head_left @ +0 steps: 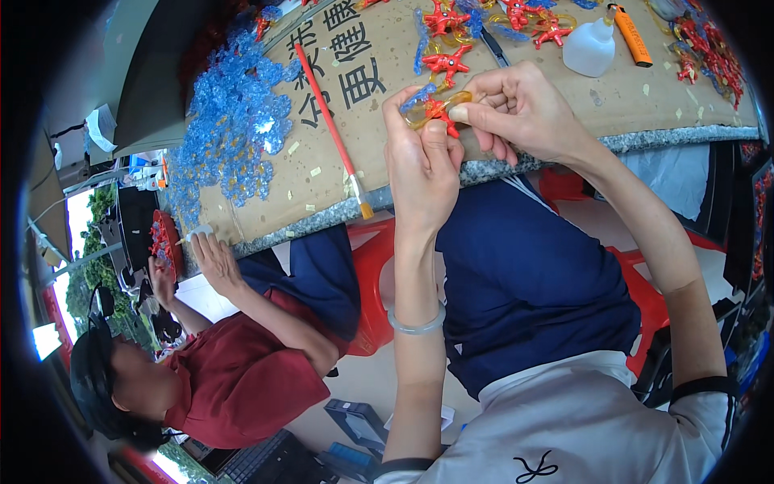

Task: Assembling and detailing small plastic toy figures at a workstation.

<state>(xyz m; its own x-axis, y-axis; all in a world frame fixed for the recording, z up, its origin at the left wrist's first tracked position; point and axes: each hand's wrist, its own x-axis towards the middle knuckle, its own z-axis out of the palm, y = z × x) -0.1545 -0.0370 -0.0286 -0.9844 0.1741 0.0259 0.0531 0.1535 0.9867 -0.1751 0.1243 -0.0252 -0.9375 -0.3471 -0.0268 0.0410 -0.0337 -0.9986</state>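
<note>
My left hand (423, 173) pinches a small red plastic toy figure (436, 108) between thumb and fingers, above the table's near edge. Clear blue and amber plastic parts are attached to it or lie against it. My right hand (528, 113) closes thumb and forefinger on the amber plastic part (459, 98) at the figure's right side. Just beyond my hands lies another red figure (446, 63) with clear coloured parts. How the held parts join is too small to make out.
A cardboard-covered table (379, 145) carries a blue plastic pile (242, 121), a red-handled brush (326, 117), a knife (495, 50), a white squeeze bottle (589, 47) and an orange tool (633, 36). More red figures (709, 52) lie far right. At left, a co-worker in a red shirt (250, 371) works near a red basket (166, 242).
</note>
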